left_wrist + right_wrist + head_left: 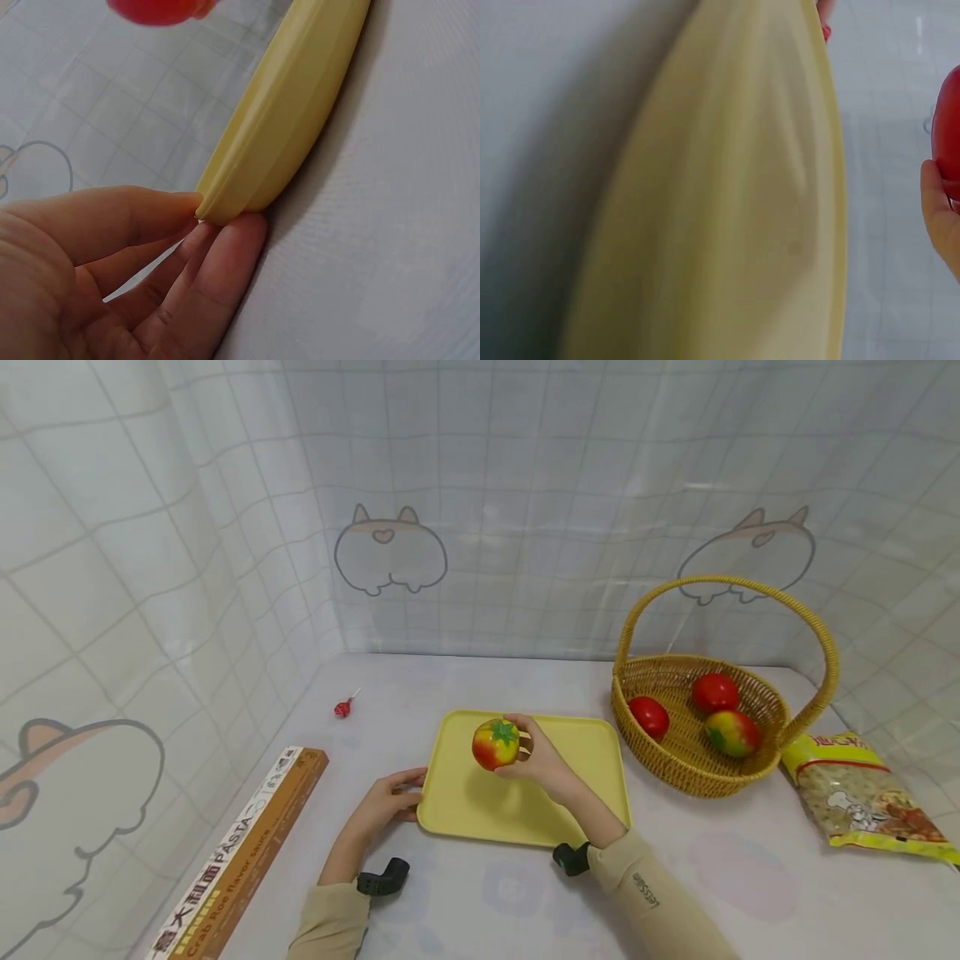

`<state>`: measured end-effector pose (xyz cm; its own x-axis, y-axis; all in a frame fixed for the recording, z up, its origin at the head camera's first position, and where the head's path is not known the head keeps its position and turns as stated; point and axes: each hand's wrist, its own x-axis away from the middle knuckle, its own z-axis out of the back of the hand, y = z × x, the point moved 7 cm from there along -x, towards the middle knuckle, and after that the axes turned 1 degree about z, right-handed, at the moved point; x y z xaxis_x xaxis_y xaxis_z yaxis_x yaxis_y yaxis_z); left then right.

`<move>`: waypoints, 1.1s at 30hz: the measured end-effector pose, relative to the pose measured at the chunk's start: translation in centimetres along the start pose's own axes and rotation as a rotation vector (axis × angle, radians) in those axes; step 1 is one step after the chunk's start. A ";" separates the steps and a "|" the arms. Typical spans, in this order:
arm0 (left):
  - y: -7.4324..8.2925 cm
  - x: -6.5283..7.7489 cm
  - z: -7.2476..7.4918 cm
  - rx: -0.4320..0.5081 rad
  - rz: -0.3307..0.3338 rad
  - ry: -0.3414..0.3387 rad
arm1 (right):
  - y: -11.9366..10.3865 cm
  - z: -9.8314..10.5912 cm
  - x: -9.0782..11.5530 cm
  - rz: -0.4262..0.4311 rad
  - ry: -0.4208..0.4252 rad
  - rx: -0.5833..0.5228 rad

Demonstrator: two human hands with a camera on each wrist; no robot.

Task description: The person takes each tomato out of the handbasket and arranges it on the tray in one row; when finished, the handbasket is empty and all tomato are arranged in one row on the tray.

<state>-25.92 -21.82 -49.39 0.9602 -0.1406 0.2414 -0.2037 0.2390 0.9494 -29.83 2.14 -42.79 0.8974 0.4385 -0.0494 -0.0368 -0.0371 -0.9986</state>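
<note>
My right hand (pixel 542 760) grips a red-and-yellow tomato (pixel 489 745) with a green leafy top, holding it above the yellow tray (pixel 562 822). In the right wrist view, a thumb (pixel 939 202) lies against the tomato's red side (pixel 949 139), partly cut off by the frame edge. At the tray's left edge, my left hand (pixel 386 806) pinches the rim. The left wrist view has the thumb on top of the tray's corner (pixel 247 165) and the fingers (pixel 232 255) beneath it. Part of the tomato's red underside (pixel 154 9) shows at the top there.
A wicker basket (pixel 686 777) with a tall handle stands right of the tray, with two red fruits and a red-yellow one inside. Beside it lies a yellow food packet (pixel 862 793). On the left are a long pasta box (pixel 255 852) and a red lollipop (pixel 342 708).
</note>
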 end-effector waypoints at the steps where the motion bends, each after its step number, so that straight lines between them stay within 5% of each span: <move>1: 0.1 0.0 0.0 0.000 0.001 0.001 | 0.1 -0.3 -0.2 -0.001 -0.002 0.010; 17: 0.3 0.0 0.0 -0.012 0.020 0.021 | 2.3 -4.1 -3.4 -0.042 -0.053 0.186; 33: 0.2 0.1 -0.1 -0.022 0.015 0.000 | 3.1 -5.5 -3.4 -0.062 -0.083 0.410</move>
<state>-25.89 -21.67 -49.19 0.9571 -0.1372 0.2554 -0.2136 0.2618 0.9412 -30.57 -4.40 -45.58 0.8658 0.4997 0.0264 -0.1707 0.3445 -0.9231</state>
